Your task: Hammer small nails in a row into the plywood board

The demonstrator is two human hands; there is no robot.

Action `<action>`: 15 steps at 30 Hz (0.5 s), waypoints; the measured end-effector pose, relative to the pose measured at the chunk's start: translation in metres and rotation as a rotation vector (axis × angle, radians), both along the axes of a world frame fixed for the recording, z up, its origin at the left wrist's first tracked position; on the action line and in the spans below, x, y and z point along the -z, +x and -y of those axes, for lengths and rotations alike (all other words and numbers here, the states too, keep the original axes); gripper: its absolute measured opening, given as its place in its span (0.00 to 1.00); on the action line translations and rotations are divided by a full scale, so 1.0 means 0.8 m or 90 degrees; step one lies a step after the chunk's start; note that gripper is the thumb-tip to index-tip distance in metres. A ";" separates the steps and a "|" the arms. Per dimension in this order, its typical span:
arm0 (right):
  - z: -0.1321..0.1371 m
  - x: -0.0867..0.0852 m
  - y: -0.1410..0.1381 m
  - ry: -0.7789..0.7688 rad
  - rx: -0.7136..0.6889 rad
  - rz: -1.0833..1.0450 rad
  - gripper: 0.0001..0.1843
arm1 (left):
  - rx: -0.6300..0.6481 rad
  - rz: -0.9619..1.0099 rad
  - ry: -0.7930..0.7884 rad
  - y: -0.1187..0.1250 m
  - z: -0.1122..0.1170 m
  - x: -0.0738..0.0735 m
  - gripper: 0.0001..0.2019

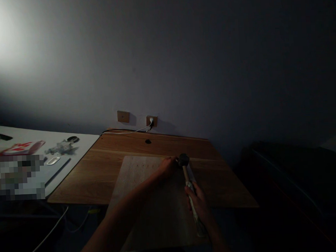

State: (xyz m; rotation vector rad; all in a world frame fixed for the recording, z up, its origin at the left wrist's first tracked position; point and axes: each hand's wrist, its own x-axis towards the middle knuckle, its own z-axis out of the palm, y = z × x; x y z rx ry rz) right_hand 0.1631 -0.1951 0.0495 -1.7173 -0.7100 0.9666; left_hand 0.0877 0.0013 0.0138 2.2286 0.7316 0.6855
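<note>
My right hand (197, 199) is wrapped round the handle of a hammer (186, 173), whose dark head is raised over the far right part of a wooden board (142, 179). Close beside the hammer head, my left hand (168, 166) rests at the board with its fingers pressed together. What those fingers pinch, if anything, is too small and dark to make out. Along the board's far edge runs a row of several small dark points (143, 166), like nails or holes. The board lies on a brown wooden table (97, 170) and juts past its near edge.
A white table (85, 139) adjoins on the left, bearing a red and white packet (21, 148), a crumpled plastic bag (60, 146) and a grey laptop-like slab (58, 169). A white cable (129, 132) runs to a wall socket (152, 121) behind. The right side is very dark.
</note>
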 end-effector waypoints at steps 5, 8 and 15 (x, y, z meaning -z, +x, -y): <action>0.000 -0.003 -0.001 0.000 -0.002 0.000 0.29 | -0.018 -0.019 0.011 0.001 0.002 -0.005 0.19; -0.001 -0.003 0.001 0.000 -0.005 0.005 0.29 | -0.022 -0.033 0.013 0.000 0.003 -0.007 0.17; 0.000 -0.004 0.001 0.004 0.008 0.003 0.33 | 0.031 0.009 -0.021 -0.004 0.003 -0.009 0.21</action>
